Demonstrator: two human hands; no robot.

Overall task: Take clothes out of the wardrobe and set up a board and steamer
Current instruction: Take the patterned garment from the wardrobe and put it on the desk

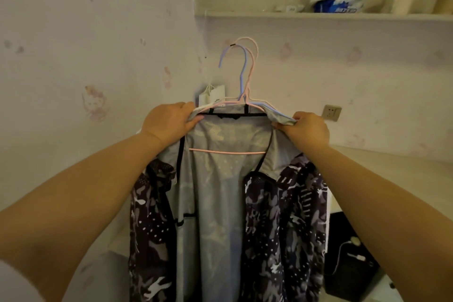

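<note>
A dark patterned jacket [282, 223] with a grey lining hangs open in front of me, held up at chest height. It sits on a pink hanger [228, 152], and a blue hanger [241, 73] rides beside it, both hooks pointing up and free of any rail. My left hand [169, 122] pinches the jacket's left shoulder and collar edge. My right hand [306, 130] grips the right shoulder fabric. A white tag [213, 97] sticks up behind the collar.
A wall shelf [318, 16] at the upper right carries bags and small packages. A wall socket [331, 112] sits right of my right hand. A pale desk top [392, 164] runs along the right, with a black box [348, 260] and a white cable below it.
</note>
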